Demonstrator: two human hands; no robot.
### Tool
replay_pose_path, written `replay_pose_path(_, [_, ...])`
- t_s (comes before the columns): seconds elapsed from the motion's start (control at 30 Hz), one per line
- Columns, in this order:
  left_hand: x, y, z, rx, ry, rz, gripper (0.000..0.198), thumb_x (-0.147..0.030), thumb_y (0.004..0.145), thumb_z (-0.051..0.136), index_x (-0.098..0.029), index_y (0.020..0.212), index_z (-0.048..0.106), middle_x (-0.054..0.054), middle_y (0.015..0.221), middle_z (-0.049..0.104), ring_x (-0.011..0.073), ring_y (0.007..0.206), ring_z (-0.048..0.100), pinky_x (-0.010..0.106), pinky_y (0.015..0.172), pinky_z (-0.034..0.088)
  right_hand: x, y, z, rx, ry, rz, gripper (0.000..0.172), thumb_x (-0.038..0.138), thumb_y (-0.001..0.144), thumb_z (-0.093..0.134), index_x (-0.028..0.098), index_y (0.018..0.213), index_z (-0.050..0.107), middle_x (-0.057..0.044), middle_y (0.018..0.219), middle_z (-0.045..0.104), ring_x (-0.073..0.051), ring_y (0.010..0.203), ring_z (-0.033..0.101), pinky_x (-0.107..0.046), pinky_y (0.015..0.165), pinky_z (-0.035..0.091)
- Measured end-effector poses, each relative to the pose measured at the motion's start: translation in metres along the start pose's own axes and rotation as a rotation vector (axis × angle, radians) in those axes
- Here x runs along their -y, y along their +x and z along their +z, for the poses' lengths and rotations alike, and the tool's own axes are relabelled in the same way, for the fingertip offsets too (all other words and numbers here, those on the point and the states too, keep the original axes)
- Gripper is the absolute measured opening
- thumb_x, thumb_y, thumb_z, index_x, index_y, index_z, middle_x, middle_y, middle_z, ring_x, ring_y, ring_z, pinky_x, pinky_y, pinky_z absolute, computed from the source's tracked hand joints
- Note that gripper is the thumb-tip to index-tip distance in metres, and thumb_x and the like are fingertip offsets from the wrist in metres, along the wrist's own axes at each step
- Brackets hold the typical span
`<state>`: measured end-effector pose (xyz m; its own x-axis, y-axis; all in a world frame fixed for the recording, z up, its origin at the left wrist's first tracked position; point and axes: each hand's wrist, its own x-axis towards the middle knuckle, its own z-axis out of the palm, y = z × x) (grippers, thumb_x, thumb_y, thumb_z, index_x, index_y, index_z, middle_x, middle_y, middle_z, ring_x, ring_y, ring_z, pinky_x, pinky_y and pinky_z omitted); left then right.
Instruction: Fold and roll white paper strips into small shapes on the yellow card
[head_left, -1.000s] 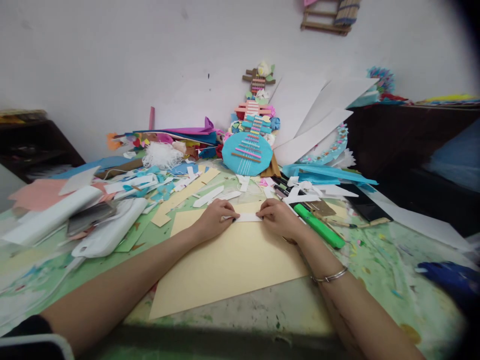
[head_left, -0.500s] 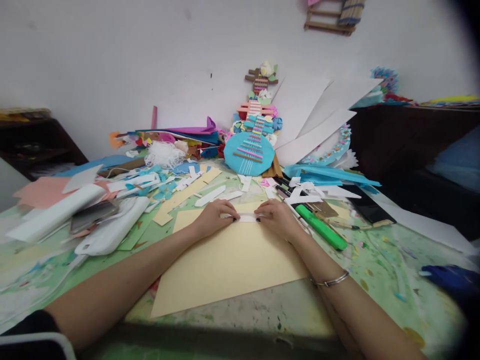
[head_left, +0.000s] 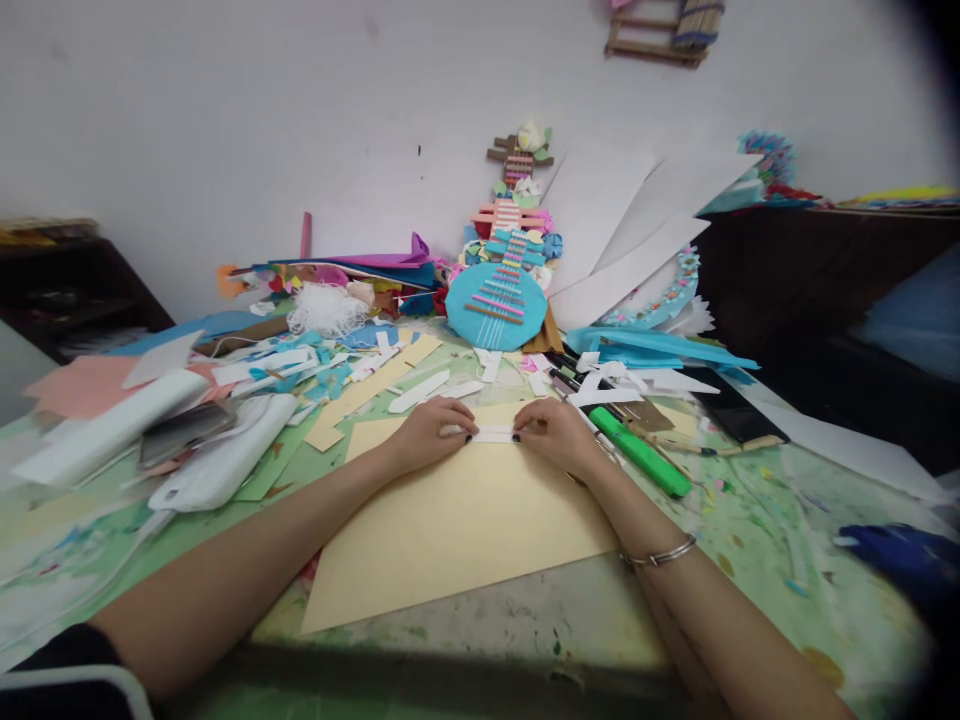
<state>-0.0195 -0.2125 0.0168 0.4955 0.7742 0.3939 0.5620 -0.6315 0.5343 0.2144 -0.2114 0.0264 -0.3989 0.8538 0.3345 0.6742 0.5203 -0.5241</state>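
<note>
A small white paper strip (head_left: 495,434) lies across the upper part of a cream sheet of card (head_left: 457,530). My left hand (head_left: 437,433) pinches the strip's left end, fingers curled and closed. At the other end my right hand (head_left: 553,436) grips it in the same way, with a metal bracelet on that wrist. Both hands rest on the card, and the strip's middle shows between the fingertips. Just beyond the hands lie white pointed paper pieces (head_left: 420,391).
A green box-cutter-like tool (head_left: 641,452) lies right of my right hand, near a black phone (head_left: 739,410). On the left are a white power strip (head_left: 225,455) and paper scraps. A blue paper lute-shaped craft (head_left: 496,305) leans against the wall.
My hands have moved slightly apart, so a little more of the white strip shows between the fingertips. The card and surrounding things stay in place.
</note>
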Motion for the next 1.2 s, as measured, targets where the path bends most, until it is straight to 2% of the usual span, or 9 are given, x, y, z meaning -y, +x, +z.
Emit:
replay_pose_path(0.13, [-0.002,0.001,-0.001,-0.014,-0.015,-0.017,0.019,-0.017,0.072,0.054,-0.023,0.078,0.071,0.003,0.091,0.066,0.0166,0.088,0.059,0.03,0.085,0.045,-0.001,0.0,0.0,-0.035,-0.007,0.082,0.013,0.012,0.066,0.062,0.016,0.076,0.068,-0.004,0.077,0.066,-0.015,0.072,0.057,-0.026,0.065,0.042])
replay_pose_path(0.37, [0.002,0.0,0.0,-0.041,-0.022,-0.029,0.023,-0.019,0.071,0.056,-0.02,0.091,0.068,0.004,0.092,0.066,0.0175,0.088,0.059,0.03,0.08,0.047,-0.008,0.001,0.002,-0.003,0.016,-0.07,0.012,0.009,0.067,0.061,0.018,0.071,0.069,-0.004,0.079,0.067,-0.017,0.079,0.058,-0.028,0.074,0.043])
replay_pose_path(0.57, [-0.002,0.002,-0.003,-0.021,0.073,-0.094,0.016,-0.019,0.068,0.057,-0.017,0.083,0.06,0.002,0.083,0.063,0.0164,0.078,0.057,0.029,0.072,0.045,-0.008,-0.002,0.002,0.011,0.017,-0.053,0.014,0.01,0.067,0.06,0.016,0.074,0.07,-0.004,0.079,0.067,-0.015,0.073,0.057,-0.025,0.067,0.043])
replay_pose_path(0.83, [0.003,0.0,-0.003,0.009,0.082,0.043,0.013,-0.021,0.074,0.054,-0.017,0.084,0.063,0.002,0.086,0.065,0.016,0.084,0.056,0.027,0.076,0.043,-0.006,-0.005,0.0,0.0,0.025,-0.045,0.014,0.014,0.069,0.061,0.018,0.078,0.071,-0.002,0.078,0.068,-0.015,0.071,0.058,-0.025,0.065,0.043])
replay_pose_path(0.97, [0.006,-0.001,-0.001,-0.004,0.133,0.163,0.023,-0.021,0.078,0.053,-0.018,0.098,0.064,0.005,0.094,0.067,0.0174,0.091,0.056,0.031,0.083,0.043,-0.006,-0.007,0.0,-0.014,-0.013,-0.079,0.019,0.013,0.069,0.06,0.02,0.082,0.072,-0.002,0.08,0.069,-0.017,0.074,0.06,-0.027,0.068,0.045])
replay_pose_path(1.07, [0.003,-0.001,-0.003,0.069,0.212,0.255,0.025,-0.021,0.084,0.048,-0.019,0.101,0.065,0.006,0.097,0.066,0.0184,0.093,0.056,0.034,0.085,0.041,-0.007,-0.007,-0.001,-0.007,-0.031,-0.113,0.024,0.012,0.071,0.057,0.02,0.088,0.072,-0.002,0.084,0.07,-0.018,0.08,0.06,-0.029,0.073,0.046])
replay_pose_path(1.2, [-0.007,-0.003,-0.008,0.166,0.32,0.311,0.027,-0.023,0.089,0.041,-0.02,0.1,0.065,0.007,0.099,0.067,0.0206,0.1,0.053,0.038,0.087,0.039,-0.009,-0.007,-0.003,0.084,-0.044,-0.239,0.026,0.012,0.075,0.053,0.023,0.089,0.072,-0.001,0.091,0.07,-0.019,0.088,0.058,-0.032,0.079,0.047])
